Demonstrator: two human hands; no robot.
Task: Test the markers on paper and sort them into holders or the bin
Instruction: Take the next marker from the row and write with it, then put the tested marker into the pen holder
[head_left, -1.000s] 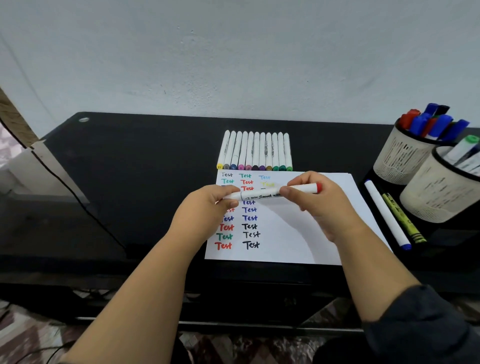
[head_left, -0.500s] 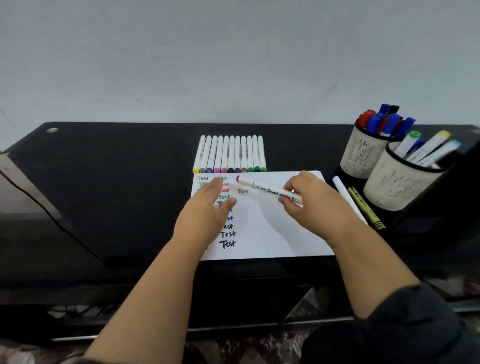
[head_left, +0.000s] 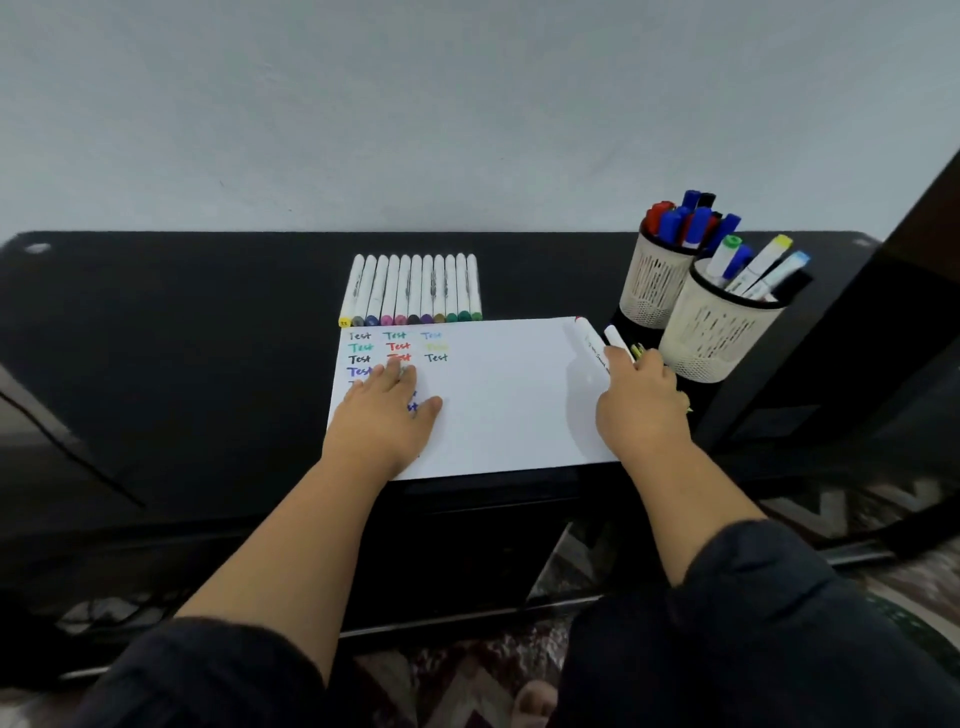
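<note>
Red-tipped white marker (head_left: 591, 340) on the paper's (head_left: 509, 400) right edge, right hand (head_left: 641, 402) gripping its lower end, left hand (head_left: 387, 415) flat with fingers straight on the paper's left side, marker row (head_left: 413, 291) touching the paper's far edge, two mesh holders (head_left: 711, 332) at the table's (head_left: 182, 338) right end.

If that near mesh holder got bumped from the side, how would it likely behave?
The near holder looks like thin mesh, so probably light for its size. Its markers stick out well above the rim and lean right, which may make it tip that way. It stands close against the far holder, which would likely brace it on that side.
</note>
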